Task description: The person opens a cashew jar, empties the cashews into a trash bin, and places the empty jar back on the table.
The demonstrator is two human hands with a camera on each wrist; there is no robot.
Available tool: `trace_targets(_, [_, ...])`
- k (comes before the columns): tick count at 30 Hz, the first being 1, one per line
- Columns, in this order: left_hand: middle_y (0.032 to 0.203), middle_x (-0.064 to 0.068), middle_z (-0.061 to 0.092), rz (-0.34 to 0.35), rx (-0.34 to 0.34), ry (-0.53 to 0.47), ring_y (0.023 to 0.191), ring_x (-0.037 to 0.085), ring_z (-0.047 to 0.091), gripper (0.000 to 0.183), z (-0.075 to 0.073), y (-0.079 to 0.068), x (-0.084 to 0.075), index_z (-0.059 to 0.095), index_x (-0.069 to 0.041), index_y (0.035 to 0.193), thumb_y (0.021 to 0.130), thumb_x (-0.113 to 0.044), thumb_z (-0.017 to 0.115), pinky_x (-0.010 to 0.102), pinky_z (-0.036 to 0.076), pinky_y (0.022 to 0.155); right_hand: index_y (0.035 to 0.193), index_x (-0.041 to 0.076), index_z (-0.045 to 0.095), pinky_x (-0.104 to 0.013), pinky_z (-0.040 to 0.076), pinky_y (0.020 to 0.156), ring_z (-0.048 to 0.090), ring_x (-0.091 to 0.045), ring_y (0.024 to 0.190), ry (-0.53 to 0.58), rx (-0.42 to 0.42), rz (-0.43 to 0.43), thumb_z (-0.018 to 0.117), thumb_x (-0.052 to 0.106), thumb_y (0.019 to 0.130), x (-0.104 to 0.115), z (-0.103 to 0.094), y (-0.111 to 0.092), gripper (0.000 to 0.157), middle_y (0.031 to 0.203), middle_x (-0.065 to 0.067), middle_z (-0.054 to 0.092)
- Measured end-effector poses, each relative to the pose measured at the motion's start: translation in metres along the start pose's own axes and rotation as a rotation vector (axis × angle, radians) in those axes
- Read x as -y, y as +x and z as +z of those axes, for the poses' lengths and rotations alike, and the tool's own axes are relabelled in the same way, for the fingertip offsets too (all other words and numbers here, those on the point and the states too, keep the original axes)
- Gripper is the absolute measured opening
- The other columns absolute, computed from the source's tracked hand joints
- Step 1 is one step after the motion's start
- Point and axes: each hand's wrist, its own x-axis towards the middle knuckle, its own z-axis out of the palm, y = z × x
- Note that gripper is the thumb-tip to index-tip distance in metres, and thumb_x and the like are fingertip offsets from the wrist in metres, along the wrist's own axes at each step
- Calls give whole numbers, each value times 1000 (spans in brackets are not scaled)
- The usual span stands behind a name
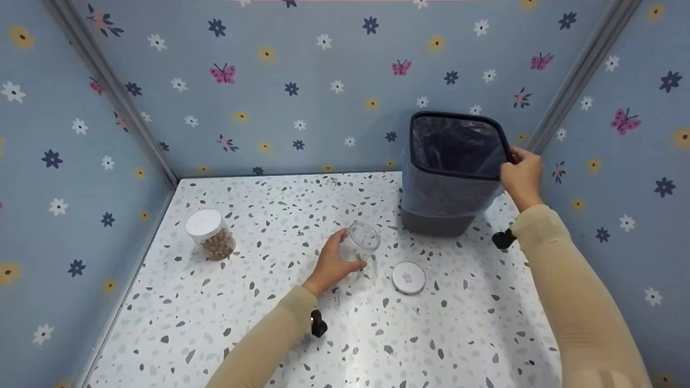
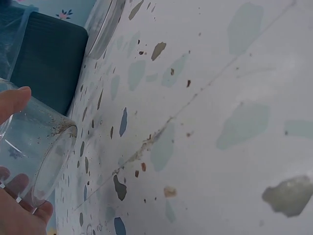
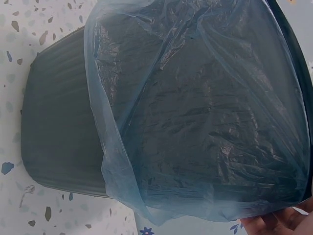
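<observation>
My left hand (image 1: 330, 265) grips a clear, lidless jar (image 1: 358, 243) near the middle of the table, thumb on one side and fingers on the other. Brown specks cling inside the jar near its base (image 2: 62, 128) in the left wrist view. At the right, my right hand (image 1: 524, 175) holds the black rim of a dark grey trash bin (image 1: 435, 225) by its corner. A translucent blue bag (image 3: 195, 122) lines the bin and hangs folded over its outside. Between jar and bin, a round white lid (image 1: 408, 278) lies flat on the table.
A second jar (image 1: 216, 243), white-capped and partly filled with brown pieces, stands at the left. Small brown crumbs are scattered on the speckled tabletop (image 2: 205, 147). Flower-patterned panels (image 1: 323, 108) enclose the back and both sides.
</observation>
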Motion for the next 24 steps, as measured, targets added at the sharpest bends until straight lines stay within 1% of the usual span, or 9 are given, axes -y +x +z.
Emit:
trace_targets(5, [166, 19, 47, -6, 8, 4, 157, 38, 43, 98, 0, -2, 1, 38, -2, 165, 86, -17, 93, 53, 34, 133, 158, 2, 55, -43, 51, 110, 61, -34, 137, -10, -1, 4, 43, 1, 100, 1, 0, 0, 59, 149, -25, 64])
trace_targets(12, [166, 17, 48, -4, 13, 28, 156, 37, 44, 97, 1, -3, 5, 39, -3, 165, 86, -19, 94, 52, 35, 132, 157, 1, 56, -43, 52, 111, 62, -34, 136, -7, -4, 7, 44, 1, 100, 1, 1, -1, 58, 148, -26, 65])
trace_targets(18, [165, 19, 48, 2, 10, 22, 155, 39, 44, 97, 2, -3, 6, 40, -2, 164, 85, -18, 94, 53, 34, 132, 157, 1, 56, -41, 53, 110, 62, -33, 137, -2, -9, 12, 44, 1, 100, 1, 1, 0, 58, 149, -24, 65])
trace_targets(20, [166, 18, 48, -6, 12, 19, 156, 38, 44, 97, 2, -4, 6, 39, -3, 165, 86, -19, 94, 53, 34, 133, 157, 1, 56, -41, 53, 109, 62, -33, 137, 1, -6, 13, 44, 0, 100, 1, 1, 1, 58, 149, -25, 65])
trace_targets(24, [168, 17, 45, -26, 19, -9, 158, 37, 41, 97, 1, -6, 6, 37, -5, 166, 87, -18, 92, 54, 32, 134, 159, 1, 53, -45, 51, 114, 59, -35, 141, -1, 4, 18, 43, 0, 100, 1, 0, 1, 60, 151, -25, 63])
